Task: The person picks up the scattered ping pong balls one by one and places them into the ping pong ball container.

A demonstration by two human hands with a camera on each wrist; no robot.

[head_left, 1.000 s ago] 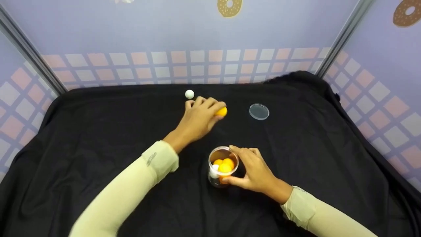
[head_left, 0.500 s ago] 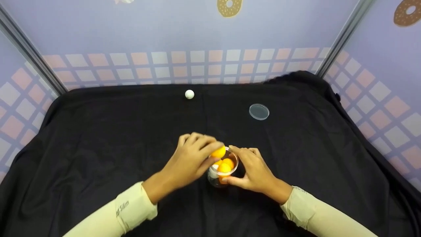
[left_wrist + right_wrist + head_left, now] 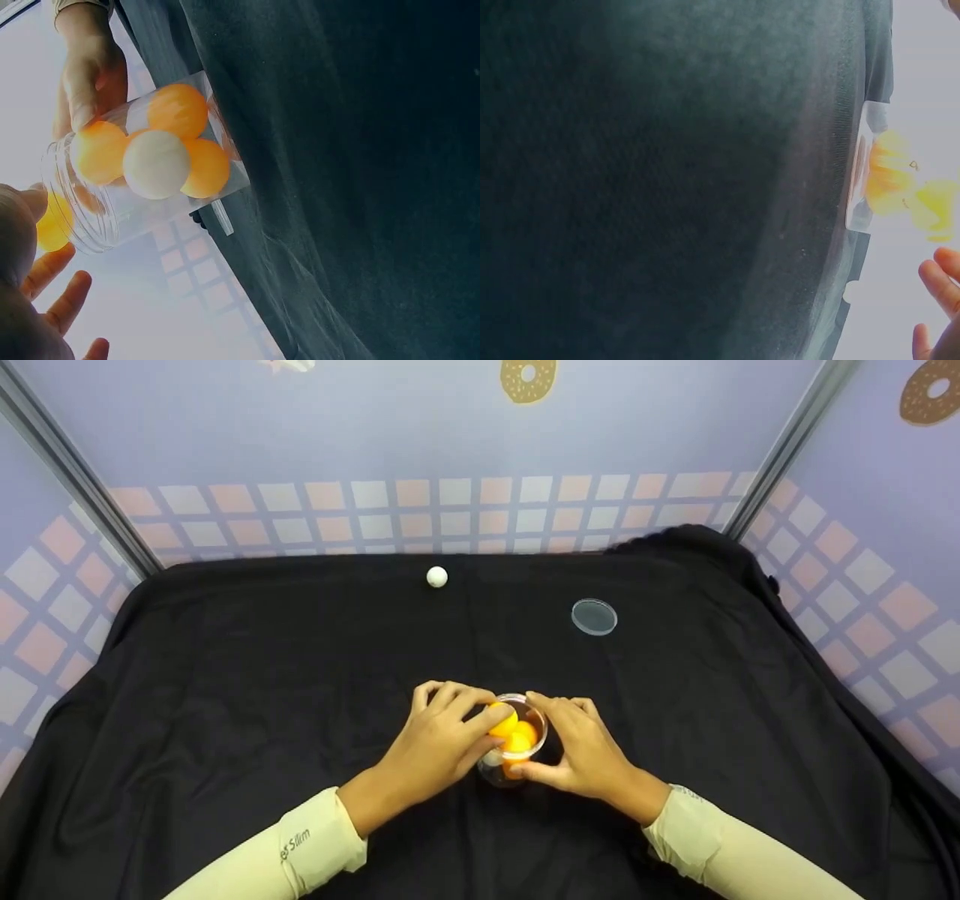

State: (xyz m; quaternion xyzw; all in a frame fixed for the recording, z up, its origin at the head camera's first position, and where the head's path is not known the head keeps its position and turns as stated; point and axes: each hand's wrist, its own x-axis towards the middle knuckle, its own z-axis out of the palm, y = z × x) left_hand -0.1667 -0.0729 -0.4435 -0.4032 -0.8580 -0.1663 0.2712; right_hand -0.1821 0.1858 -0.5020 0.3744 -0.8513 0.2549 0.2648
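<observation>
A clear plastic jar point(image 3: 491, 775) stands upright on black cloth, with several orange ping-pong balls point(image 3: 517, 741) inside. A white ping-pong ball point(image 3: 156, 165) also lies among them in the left wrist view. My right hand point(image 3: 589, 754) grips the jar from its right side, fingertips by the rim and thumb on the near wall. With thumb and fingers, my left hand point(image 3: 439, 739) pinches another orange ping-pong ball point(image 3: 503, 721) at the jar's mouth. Its other fingers stay off the jar. In the right wrist view, the balls point(image 3: 889, 176) look washed out, and my right hand's grip is not seen.
A loose white ping-pong ball point(image 3: 436, 577) sits near the cloth's far edge. The clear round lid point(image 3: 594, 617) lies flat, farther back and to the right of the jar. Patterned wall panels point(image 3: 450, 435) enclose the back and sides of the black cloth point(image 3: 262, 660).
My left hand has brought the orange ping-pong ball from near the loose white one back to the jar, then lowered it into the mouth. My right hand keeps hold of the jar.
</observation>
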